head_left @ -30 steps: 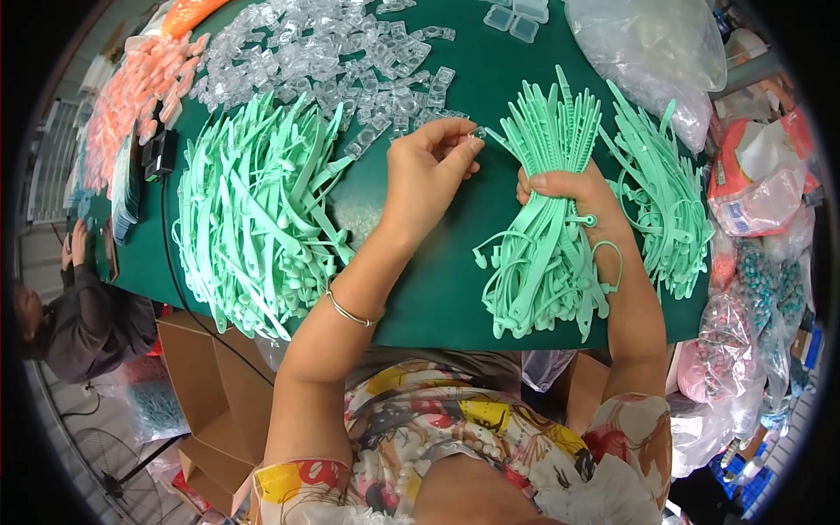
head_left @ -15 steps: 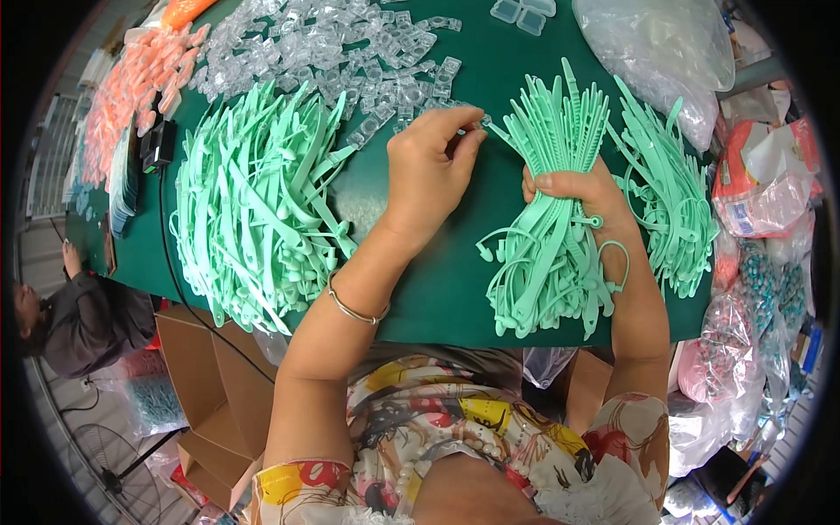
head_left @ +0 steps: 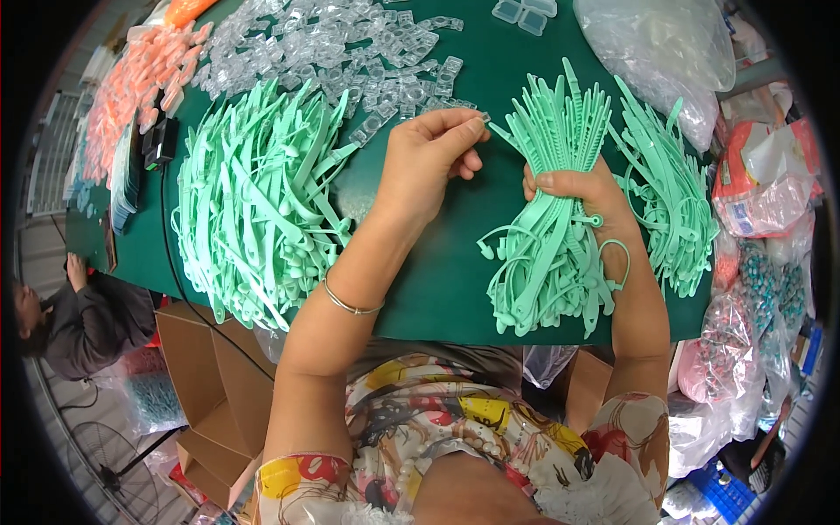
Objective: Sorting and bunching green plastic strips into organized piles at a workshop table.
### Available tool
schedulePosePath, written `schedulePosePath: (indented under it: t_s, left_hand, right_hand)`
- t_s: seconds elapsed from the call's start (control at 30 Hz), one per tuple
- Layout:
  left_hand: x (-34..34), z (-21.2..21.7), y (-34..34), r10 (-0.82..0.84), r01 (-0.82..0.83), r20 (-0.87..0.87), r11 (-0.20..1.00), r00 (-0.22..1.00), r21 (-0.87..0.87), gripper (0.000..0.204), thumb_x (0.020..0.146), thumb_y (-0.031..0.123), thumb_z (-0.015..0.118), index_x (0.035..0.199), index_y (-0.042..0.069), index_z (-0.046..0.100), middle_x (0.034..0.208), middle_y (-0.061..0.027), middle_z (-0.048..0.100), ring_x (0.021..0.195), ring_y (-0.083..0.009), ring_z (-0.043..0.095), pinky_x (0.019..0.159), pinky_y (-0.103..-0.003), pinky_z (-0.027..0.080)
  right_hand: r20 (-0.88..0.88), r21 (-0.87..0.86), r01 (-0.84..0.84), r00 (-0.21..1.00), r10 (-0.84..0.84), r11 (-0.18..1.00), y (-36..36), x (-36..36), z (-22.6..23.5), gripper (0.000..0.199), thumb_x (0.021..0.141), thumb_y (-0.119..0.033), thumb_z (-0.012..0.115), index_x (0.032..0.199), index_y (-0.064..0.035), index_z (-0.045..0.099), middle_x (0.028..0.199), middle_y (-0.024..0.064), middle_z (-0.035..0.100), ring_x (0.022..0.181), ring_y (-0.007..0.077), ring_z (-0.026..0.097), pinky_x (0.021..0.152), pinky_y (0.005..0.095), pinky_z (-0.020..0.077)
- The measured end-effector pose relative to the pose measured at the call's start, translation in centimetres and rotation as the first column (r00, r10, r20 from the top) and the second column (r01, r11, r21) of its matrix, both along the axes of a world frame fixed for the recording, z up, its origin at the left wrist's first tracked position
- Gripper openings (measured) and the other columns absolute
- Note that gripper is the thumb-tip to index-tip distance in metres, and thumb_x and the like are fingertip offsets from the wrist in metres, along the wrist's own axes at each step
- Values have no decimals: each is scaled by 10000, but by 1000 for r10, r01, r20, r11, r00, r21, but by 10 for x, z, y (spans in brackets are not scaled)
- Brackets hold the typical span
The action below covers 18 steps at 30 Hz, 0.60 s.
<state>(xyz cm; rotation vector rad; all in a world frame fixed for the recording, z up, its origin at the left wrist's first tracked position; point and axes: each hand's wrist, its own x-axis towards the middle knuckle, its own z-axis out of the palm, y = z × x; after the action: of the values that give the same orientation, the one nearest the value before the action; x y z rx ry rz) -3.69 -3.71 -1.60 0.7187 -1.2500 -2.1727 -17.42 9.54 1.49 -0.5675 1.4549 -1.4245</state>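
Note:
My right hand [head_left: 577, 185] is closed round the middle of a thick bundle of mint-green toothed plastic straps [head_left: 560, 254]. The toothed ends fan upward from the fist, and rounded ends and thin loops hang below it. My left hand [head_left: 433, 157] is in a pinch to the left of the bundle's top, thumb against fingers. At its fingertips a small clear plastic piece [head_left: 486, 116] just shows, close to the tip of one strap. To the left lies a large heap of the same green straps [head_left: 254, 201]. A smaller bunch of straps [head_left: 667, 192] rests beyond my right wrist.
Clear plastic clips [head_left: 324, 44] are spread across the back of the green table [head_left: 429, 297]. Orange pieces [head_left: 144, 74] and a black device [head_left: 158, 144] with a cable lie at left. Plastic bags [head_left: 656, 52] stand at right. An open cardboard box [head_left: 214, 376] and another person [head_left: 96, 315] are at lower left.
My left hand has turned slightly, its thumb rising to the fingertips and its other fingers curling beneath. The left forearm has shifted a little left. The right hand and its bundle stay put.

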Motion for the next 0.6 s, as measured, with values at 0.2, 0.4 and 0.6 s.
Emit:
schedulePosePath:
  t_s: [0.2,0.4,0.6]
  left_hand:
    - [2,-5,-6,-97,142,-134,913,986,383,142,858,130,615,891,-9,615,793,-74,640,540,-77,546,453,-188,442]
    - [1,-2,-7,-97,98,-27,861,995,500,158,852,145,625,901,-3,602,788,-73,628,518,-60,508,404,-146,404]
    - [4,-2,-7,-126,140,-60,886,990,442,152,848,158,638,882,13,609,765,-60,625,519,-53,511,406,-140,414]
  right_hand:
    - [57,-52,-19,998,22,998,2,-3,-2,485,604,-49,704,1047,45,532,762,125,602,640,193,615,586,290,509]
    - [-27,-48,-56,998,54,997,1,-1,-3,475,585,-89,695,1017,36,543,750,109,590,640,188,597,589,297,493]
    - [-120,-23,-56,991,53,998,2,4,1,452,575,-136,694,976,23,559,727,97,584,645,178,585,598,295,479]
